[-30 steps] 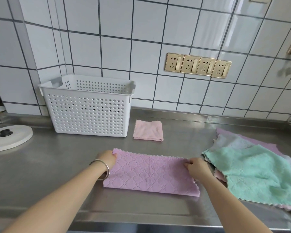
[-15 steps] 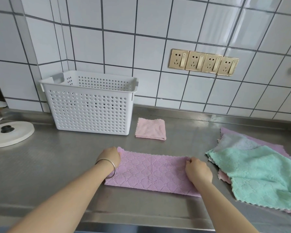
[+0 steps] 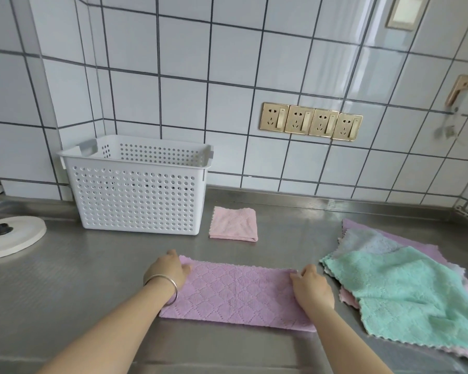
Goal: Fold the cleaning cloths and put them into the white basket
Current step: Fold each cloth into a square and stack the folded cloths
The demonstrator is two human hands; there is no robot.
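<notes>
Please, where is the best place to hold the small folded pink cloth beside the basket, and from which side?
Probably the right edge of the small pink cloth, coming from the right. That edge looks like the closed fold, so fingers sliding under it would lift all layers together. The white basket stands close on its left, leaving less room there.

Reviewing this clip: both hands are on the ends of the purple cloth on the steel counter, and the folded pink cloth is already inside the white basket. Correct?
Not quite. In the head view the folded pink cloth lies on the counter just right of the white basket, not inside it. The left hand and right hand are on the purple cloth ends.
</notes>
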